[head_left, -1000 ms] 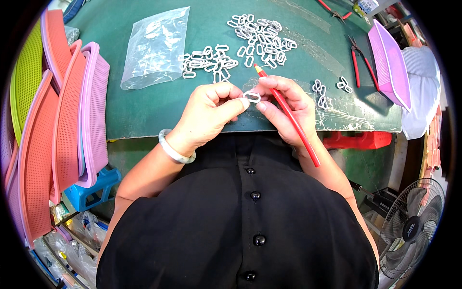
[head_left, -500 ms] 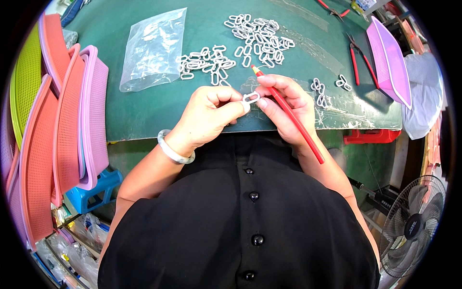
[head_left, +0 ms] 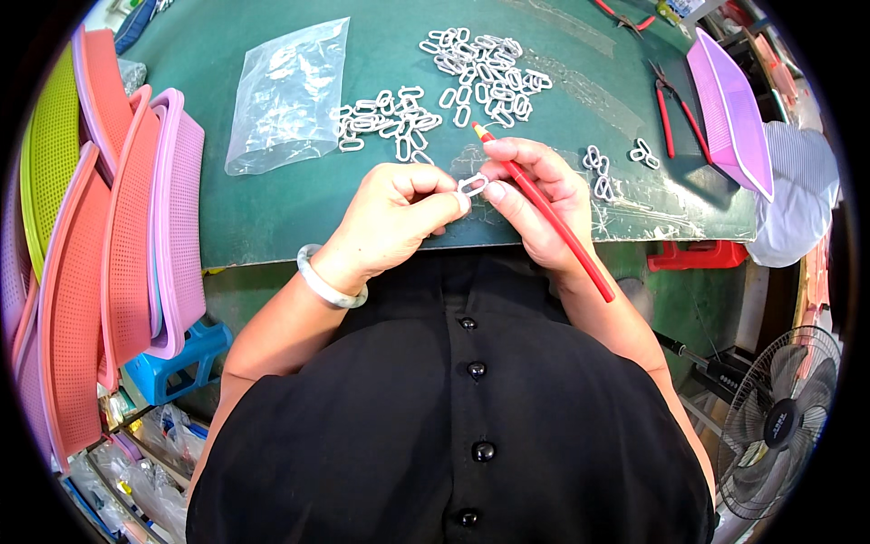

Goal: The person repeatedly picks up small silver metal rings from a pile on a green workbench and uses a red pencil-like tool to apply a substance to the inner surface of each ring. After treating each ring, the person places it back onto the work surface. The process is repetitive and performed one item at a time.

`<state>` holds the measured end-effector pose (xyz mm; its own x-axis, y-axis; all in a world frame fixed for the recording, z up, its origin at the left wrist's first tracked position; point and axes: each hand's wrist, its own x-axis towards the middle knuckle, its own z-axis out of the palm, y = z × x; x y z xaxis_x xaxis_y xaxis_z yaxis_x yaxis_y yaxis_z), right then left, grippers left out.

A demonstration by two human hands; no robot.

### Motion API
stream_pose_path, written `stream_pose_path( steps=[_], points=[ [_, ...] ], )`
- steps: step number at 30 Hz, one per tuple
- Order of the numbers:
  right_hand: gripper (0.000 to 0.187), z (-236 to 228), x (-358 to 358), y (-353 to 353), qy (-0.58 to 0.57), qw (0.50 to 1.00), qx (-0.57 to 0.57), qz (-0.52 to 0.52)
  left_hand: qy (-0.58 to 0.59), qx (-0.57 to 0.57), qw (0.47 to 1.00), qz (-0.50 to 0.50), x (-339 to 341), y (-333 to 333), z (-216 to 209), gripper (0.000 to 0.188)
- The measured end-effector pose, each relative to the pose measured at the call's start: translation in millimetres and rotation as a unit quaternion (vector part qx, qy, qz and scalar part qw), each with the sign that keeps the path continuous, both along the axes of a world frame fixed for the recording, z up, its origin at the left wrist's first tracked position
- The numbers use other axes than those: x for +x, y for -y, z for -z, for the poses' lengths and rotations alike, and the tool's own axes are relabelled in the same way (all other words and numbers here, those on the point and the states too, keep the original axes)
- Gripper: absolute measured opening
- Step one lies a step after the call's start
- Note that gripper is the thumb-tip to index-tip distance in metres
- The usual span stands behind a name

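A small whitish oval chain link is held between both hands, just above the table's near edge. The thumb and fingers of my left hand pinch its left end. My right hand pinches the other end and also keeps a red pencil tucked across its fingers. The pencil slants with its pale tip up and away from me. Beyond the hands lie two piles of similar links, a smaller pile and a larger pile. To the right of my right hand are a few links and another small group.
A clear plastic bag lies left of the piles on the green table. Red-handled pliers and a purple basket are at the right. Stacked baskets stand left. A fan is at lower right.
Almost nothing differs. Both hands keep the same grip on the link, and the pencil's lower end has tilted very slightly.
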<state>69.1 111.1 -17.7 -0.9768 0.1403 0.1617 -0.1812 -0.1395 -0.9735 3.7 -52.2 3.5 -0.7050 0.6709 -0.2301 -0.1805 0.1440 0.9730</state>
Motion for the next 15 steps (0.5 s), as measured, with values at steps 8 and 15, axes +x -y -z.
stream_pose_path(
  steps=[8,15],
  points=[
    [0.027,-10.1,0.1,-16.5,-0.022,0.996,0.054,0.063,-0.022,-0.013,1.0,0.009,1.0,-1.1,3.1,0.012],
    [0.025,-25.7,0.5,-88.3,0.024,0.914,0.345,0.213,-0.015,-0.012,1.0,0.013,0.7,-0.3,1.0,0.014]
  ],
)
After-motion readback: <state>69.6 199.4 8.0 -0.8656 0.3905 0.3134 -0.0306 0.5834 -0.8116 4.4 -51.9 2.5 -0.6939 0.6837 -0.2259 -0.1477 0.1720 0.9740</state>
